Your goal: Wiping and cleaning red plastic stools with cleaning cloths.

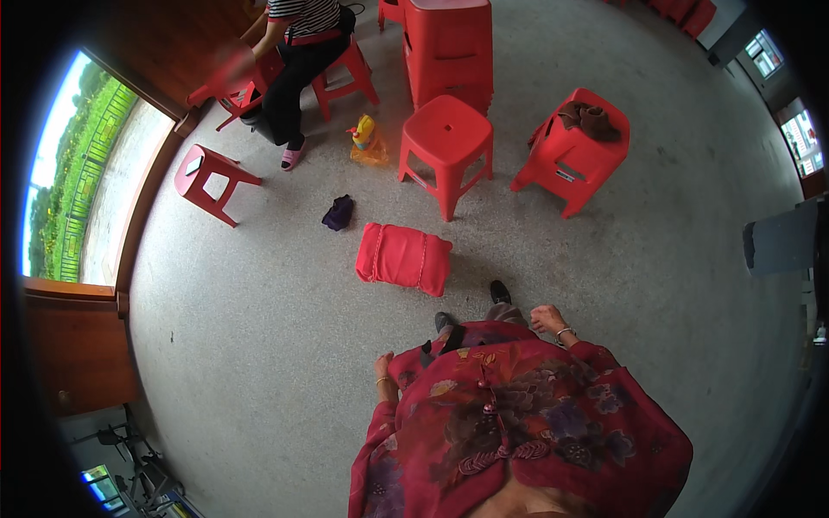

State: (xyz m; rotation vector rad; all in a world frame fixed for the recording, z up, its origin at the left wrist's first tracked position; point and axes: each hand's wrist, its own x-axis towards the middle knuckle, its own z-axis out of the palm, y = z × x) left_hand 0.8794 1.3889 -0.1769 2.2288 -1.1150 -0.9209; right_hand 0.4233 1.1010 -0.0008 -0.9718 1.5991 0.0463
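Observation:
My left hand (383,364), with a bracelet at the wrist, hangs beside my flowered red top; its fingers are mostly hidden from view. On the other side, my right hand (548,318) is held away from my body. Its fingers are curled in, and I see nothing in them. A bracelet circles that wrist too. Ahead of my shoes lies a red cloth-covered block (403,258) with cord-like bands across it, apart from both hands. Beyond it stands a red plastic stool (447,133) with a square hole in its seat.
A dark cloth (338,213) and a yellow bottle (364,129) in an orange bag are on the floor. A brown cloth (589,121) tops stacked red stools (578,155). Another stool (214,178) bears a phone-like object. A seated person (298,65) handles a red stool near the doorway.

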